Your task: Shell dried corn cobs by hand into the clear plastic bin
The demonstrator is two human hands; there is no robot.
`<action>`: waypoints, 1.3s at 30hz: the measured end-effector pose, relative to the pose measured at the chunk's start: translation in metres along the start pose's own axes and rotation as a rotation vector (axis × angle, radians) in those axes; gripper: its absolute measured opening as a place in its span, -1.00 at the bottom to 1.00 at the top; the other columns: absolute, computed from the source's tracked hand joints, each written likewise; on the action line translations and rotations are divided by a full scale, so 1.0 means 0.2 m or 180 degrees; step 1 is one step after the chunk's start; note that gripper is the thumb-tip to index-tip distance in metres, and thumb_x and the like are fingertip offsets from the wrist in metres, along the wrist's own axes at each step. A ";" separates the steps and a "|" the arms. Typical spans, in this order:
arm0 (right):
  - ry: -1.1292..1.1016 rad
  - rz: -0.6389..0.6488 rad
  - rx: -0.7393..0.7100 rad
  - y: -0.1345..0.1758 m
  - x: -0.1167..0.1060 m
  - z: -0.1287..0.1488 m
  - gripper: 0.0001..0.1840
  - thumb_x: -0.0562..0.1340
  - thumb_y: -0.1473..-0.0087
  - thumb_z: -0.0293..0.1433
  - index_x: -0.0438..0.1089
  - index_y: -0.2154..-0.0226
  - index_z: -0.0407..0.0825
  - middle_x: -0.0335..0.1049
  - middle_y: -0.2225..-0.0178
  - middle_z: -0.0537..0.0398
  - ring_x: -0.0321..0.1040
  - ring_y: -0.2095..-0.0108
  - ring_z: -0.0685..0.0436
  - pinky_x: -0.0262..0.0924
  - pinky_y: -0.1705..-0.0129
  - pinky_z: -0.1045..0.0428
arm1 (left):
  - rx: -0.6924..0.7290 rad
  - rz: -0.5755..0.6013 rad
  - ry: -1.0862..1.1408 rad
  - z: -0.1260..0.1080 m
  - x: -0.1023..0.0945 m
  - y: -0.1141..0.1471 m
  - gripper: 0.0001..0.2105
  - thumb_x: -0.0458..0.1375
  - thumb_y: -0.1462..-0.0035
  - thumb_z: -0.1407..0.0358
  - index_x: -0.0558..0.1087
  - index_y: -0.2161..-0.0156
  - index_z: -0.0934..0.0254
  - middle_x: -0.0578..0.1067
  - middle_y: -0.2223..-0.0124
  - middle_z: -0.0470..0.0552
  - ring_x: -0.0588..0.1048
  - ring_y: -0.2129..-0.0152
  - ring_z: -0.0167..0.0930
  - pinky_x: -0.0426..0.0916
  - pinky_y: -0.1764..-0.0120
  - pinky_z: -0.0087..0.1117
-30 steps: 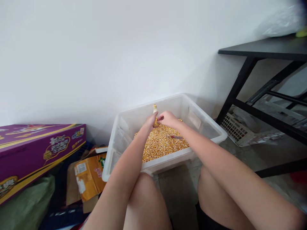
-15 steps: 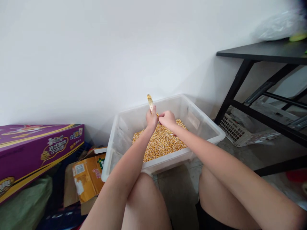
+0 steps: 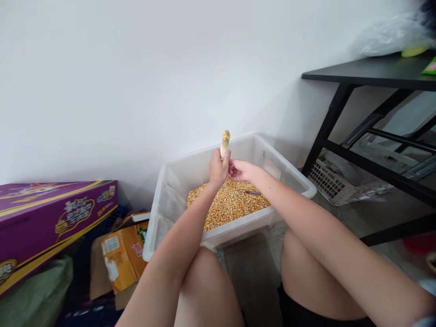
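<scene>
One corn cob (image 3: 225, 144) upright in a gripping left hand (image 3: 218, 168), right hand (image 3: 240, 170) loosely curled just beside, contents unclear.

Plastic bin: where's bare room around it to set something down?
Bare floor shows between the knees, this side of the bin's near rim. The black table's left end also looks free, up to the plastic bag. Left of the bin is crowded: cardboard, purple box.
</scene>
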State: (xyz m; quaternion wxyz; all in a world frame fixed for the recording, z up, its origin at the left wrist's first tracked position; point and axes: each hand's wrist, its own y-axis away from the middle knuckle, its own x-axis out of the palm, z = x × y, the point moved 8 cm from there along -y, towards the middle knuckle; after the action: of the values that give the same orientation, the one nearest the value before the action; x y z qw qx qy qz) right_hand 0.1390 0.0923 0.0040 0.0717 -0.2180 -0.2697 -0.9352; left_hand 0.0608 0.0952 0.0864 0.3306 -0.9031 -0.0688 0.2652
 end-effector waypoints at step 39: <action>0.1275 0.0504 -0.0338 0.07 0.08 0.01 -0.37 -0.13 -0.06 0.15 0.22 0.31 -0.07 0.32 0.56 -0.02 0.32 0.58 -0.10 0.27 0.53 0.02 | -0.1444 0.0496 0.1468 0.19 0.10 -0.02 -0.52 -0.02 -0.05 -0.14 0.33 0.51 0.28 0.30 0.59 -0.06 0.30 0.64 -0.46 0.15 0.54 -0.40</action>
State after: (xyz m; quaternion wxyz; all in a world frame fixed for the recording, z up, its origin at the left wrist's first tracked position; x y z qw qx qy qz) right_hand 0.1289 0.0821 0.0191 0.1856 -0.0519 -0.1825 -0.9641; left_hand 0.0594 0.1247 0.0556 0.1066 -0.9925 0.0198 0.0562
